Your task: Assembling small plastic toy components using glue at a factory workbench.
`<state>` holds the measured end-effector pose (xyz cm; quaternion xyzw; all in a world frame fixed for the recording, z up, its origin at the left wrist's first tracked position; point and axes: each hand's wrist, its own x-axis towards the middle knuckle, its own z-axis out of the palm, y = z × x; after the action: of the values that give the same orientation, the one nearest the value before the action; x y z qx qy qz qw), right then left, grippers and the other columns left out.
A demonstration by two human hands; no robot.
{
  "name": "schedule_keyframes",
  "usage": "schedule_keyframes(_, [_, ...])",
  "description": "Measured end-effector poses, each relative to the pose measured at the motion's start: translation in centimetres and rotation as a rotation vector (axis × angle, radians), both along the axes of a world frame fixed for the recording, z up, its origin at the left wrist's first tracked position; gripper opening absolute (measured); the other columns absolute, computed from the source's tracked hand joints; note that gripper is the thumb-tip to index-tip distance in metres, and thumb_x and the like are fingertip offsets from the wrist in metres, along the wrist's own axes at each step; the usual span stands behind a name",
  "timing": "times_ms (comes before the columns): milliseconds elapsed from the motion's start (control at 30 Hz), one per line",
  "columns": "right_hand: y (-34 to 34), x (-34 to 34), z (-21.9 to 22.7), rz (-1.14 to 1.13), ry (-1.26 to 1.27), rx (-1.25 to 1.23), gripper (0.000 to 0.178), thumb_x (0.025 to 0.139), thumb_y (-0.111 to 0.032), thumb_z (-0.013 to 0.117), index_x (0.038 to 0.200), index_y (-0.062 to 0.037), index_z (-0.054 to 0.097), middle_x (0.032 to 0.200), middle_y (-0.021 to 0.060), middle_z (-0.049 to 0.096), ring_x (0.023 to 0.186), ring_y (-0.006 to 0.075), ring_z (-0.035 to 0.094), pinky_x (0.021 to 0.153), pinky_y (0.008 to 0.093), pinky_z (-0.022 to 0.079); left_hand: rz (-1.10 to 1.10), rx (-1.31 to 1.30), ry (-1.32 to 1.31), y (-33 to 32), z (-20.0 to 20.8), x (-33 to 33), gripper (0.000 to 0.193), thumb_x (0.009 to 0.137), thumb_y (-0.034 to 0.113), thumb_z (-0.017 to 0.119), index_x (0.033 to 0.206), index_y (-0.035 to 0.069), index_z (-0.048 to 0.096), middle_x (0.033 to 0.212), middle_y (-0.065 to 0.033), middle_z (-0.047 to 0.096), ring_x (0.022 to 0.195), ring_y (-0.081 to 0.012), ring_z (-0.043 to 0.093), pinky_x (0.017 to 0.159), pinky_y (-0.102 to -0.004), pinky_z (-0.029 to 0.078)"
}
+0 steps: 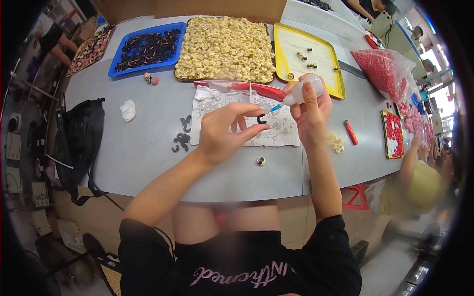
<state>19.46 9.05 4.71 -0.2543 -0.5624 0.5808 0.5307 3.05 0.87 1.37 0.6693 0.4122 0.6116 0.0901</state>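
Observation:
Between thumb and fingertips, my left hand (224, 130) pinches a small black C-shaped piece (261, 119). My right hand (313, 111) is wrapped round a white squeeze bottle (307, 91), tilted down to the left. Its blue needle tip (275, 108) is right at the black piece; whether they touch I cannot tell. Below both hands lies a white, glue-spotted sheet (284, 135). Loose black C-shaped pieces (182, 140) lie left of the sheet. A small black-and-cream round piece (260, 161) sits on the table nearer to me.
At the back stand a blue tray (118, 66) of black pieces, a heap of cream pieces (224, 49) and a yellow tray (338, 89) with a few round pieces. On the right are a red marker-like stick (350, 132) and a bag of pink pieces (385, 71). A black bag (84, 138) lies left.

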Motion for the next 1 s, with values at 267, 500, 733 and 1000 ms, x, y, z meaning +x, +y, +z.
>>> schedule_keyframes(267, [0.6, 0.7, 0.0, 0.0, 0.181, -0.085, 0.028, 0.095, -0.03, 0.051, 0.104, -0.0037, 0.047, 0.09, 0.0135, 0.064, 0.063, 0.0074, 0.05, 0.056, 0.0212, 0.043, 0.032, 0.005, -0.048, 0.2, -0.1, 0.5, 0.038, 0.067, 0.008, 0.08, 0.098, 0.005, 0.059, 0.088, -0.0047, 0.069, 0.054, -0.0076, 0.055, 0.046, -0.0201, 0.044])
schedule_keyframes(500, [1.3, 1.0, 0.9, 0.006, 0.291, -0.002, 0.027, 0.094, -0.03, 0.052, 0.107, -0.008, 0.045, 0.124, 0.0213, 0.053, 0.08, 0.0104, 0.051, 0.071, 0.0242, 0.043, 0.136, 0.032, 0.006, -0.4, 0.6, -0.5, 0.038, 0.066, 0.008, 0.081, 0.096, 0.006, 0.058, 0.089, -0.005, 0.069, 0.052, -0.0076, 0.054, 0.045, -0.0189, 0.041])
schedule_keyframes(733, [-0.2, 3.1, 4.5, -0.029, -0.13, 0.141, 0.024, 0.085, -0.003, 0.06, 0.102, -0.0025, 0.043, 0.114, 0.0138, 0.054, 0.103, 0.0181, 0.055, 0.085, 0.0308, 0.047, 0.209, 0.086, -0.022, 0.0, 0.8, -1.0, 0.039, 0.066, 0.005, 0.081, 0.097, 0.005, 0.057, 0.088, -0.0055, 0.068, 0.052, -0.0066, 0.053, 0.047, -0.0182, 0.042])
schedule_keyframes(1000, [-4.4, 4.0, -2.2, -0.205, -0.762, 0.541, 0.03, 0.075, -0.002, 0.064, 0.099, -0.0024, 0.045, 0.097, 0.0144, 0.051, 0.093, 0.0297, 0.053, 0.078, 0.0355, 0.044, 0.171, 0.065, -0.017, 0.1, 0.8, -0.8, 0.038, 0.067, 0.005, 0.08, 0.098, 0.007, 0.058, 0.088, -0.0054, 0.067, 0.053, -0.0066, 0.053, 0.047, -0.0183, 0.041])
